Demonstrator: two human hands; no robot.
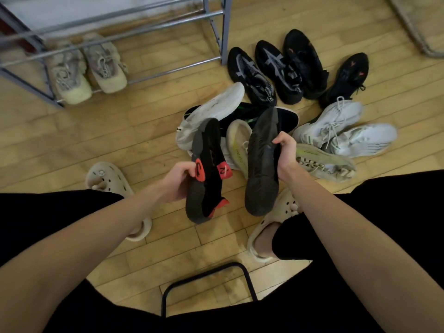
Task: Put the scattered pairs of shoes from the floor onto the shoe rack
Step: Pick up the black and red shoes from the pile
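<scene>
My left hand [179, 181] grips a black shoe with red tabs [206, 174] by its side, held above the floor. My right hand [286, 152] grips its mate, a black shoe [262, 164] turned sole-up. Beyond them a pile of white, cream and black shoes [216, 109] lies on the wooden floor. Two black pairs [276, 70] lie to the right of the grey metal shoe rack [134, 27] at the upper left. A beige pair [86, 68] sits on the rack's bottom rails.
White sneakers [346, 133] and a cream sneaker [322, 162] lie at the right. My feet wear beige clogs [105, 179]. A black metal stool frame [206, 280] stands between my legs. A rope-like edge [413, 27] curves at the top right.
</scene>
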